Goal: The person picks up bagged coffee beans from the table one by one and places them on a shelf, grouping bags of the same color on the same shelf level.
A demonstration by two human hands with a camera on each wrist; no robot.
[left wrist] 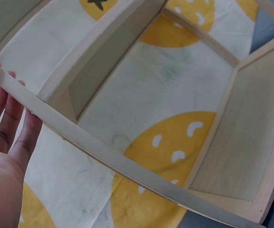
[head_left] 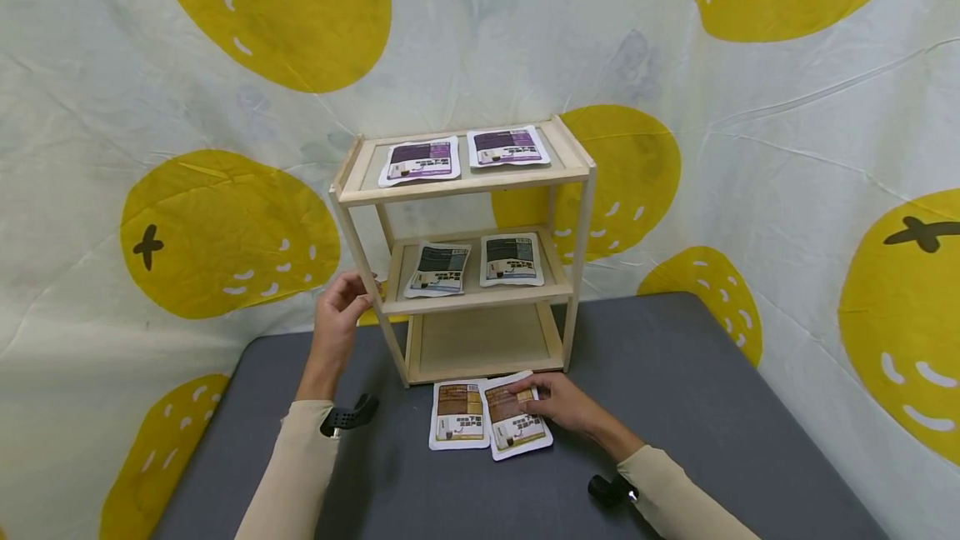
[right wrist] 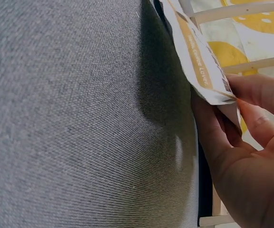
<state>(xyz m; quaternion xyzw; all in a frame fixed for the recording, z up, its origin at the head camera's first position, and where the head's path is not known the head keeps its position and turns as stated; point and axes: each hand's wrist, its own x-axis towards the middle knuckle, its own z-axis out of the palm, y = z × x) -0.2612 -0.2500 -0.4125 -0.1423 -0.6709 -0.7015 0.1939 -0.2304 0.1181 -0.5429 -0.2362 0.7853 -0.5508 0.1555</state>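
Observation:
My left hand [head_left: 337,319] grips the left front post of a small three-tier wooden shelf [head_left: 465,301]. In the left wrist view, the thumb and fingers lie on opposite sides of the post [left wrist: 94,142]. On the grey surface before the shelf, my right hand [head_left: 566,405] pinches the right edge of a white-edged coffee packet [head_left: 517,432] with a brown label. The right wrist view shows this packet [right wrist: 196,57] tilted, with thumb above and fingers beneath. A matching brown packet [head_left: 460,432] lies at its left, slightly overlapped by it.
Two purple-labelled packets [head_left: 422,161] lie on the top tier. Two dark-green-labelled packets [head_left: 512,260] are on the middle tier. Bare wood shows on the bottom tier [head_left: 483,340]. Behind the grey table [head_left: 675,373] hangs a pale cloth [head_left: 525,23] with yellow fruit shapes.

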